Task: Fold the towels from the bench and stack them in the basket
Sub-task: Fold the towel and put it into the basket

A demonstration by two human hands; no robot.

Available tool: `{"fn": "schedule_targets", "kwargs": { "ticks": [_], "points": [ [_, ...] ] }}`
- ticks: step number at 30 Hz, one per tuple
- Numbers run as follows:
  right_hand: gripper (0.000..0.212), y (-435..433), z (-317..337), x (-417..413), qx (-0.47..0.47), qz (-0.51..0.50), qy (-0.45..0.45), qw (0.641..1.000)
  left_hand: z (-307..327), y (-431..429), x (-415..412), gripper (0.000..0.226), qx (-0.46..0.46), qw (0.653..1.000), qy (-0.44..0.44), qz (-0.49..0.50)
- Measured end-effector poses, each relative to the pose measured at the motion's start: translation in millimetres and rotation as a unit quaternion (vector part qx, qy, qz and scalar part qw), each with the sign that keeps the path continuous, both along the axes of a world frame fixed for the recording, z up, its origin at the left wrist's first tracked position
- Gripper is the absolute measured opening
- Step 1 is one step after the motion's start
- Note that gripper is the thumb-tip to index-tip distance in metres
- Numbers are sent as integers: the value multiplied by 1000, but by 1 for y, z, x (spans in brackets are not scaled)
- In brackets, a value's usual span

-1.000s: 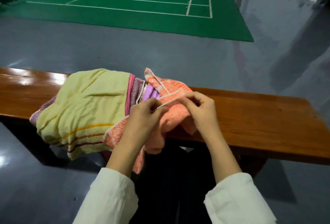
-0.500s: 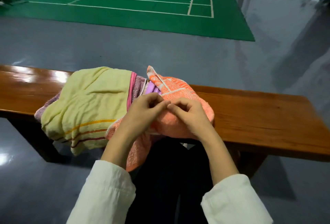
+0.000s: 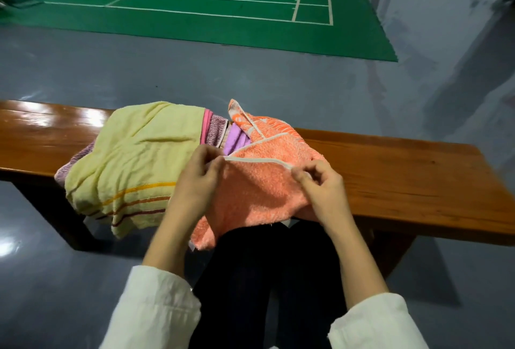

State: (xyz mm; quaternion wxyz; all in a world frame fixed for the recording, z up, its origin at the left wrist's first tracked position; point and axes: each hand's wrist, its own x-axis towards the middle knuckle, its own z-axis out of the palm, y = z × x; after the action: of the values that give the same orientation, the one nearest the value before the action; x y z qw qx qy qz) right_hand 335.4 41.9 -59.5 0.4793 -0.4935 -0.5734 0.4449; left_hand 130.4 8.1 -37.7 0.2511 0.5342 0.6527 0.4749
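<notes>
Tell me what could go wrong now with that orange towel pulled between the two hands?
1. The left hand and right hand pinch only the thin white hem of the orange towel; it might slip free and sag toward the floor.
2. The yellow towel droops over the front edge of the bench; tugging the orange towel, which lies against that pile, could drag it off.

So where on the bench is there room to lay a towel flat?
The biggest bare stretch of the bench is right of the orange towel, up to its end. A smaller patch lies left of the yellow towel. The middle is crowded: those towels lie heaped there, and the left hand and right hand pinch the orange one.
</notes>
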Motion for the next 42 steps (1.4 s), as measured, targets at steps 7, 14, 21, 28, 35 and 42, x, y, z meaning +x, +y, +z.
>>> {"fn": "schedule_targets", "kwargs": {
  "ticks": [7, 14, 21, 28, 35, 42],
  "points": [
    [21, -21, 15, -19, -32, 124, 128, 983, -7, -15, 62, 34, 16, 980, -66, -189],
    [18, -26, 10, 3, -67, 143, -32, 987, -19, -21, 38, 23, 12, 978, 104, -183],
    [21, -25, 5, 22, -75, 154, -269, 948, -35, -26, -11, 22, 2, 992, 126, 4],
    [21, -29, 4, -5, 5, 87, -127, 988, -23, -29, -6, 23, -21, 995, 83, 51],
    [14, -29, 23, -11, 19, 149, -63, 987, -3, -25, 38, 28, -6, 988, 20, -153],
    [19, -17, 12, 2, 29, 84, -248, 965, -7, -30, 23, 12, 42, 997, 33, -60]
  ]
}}
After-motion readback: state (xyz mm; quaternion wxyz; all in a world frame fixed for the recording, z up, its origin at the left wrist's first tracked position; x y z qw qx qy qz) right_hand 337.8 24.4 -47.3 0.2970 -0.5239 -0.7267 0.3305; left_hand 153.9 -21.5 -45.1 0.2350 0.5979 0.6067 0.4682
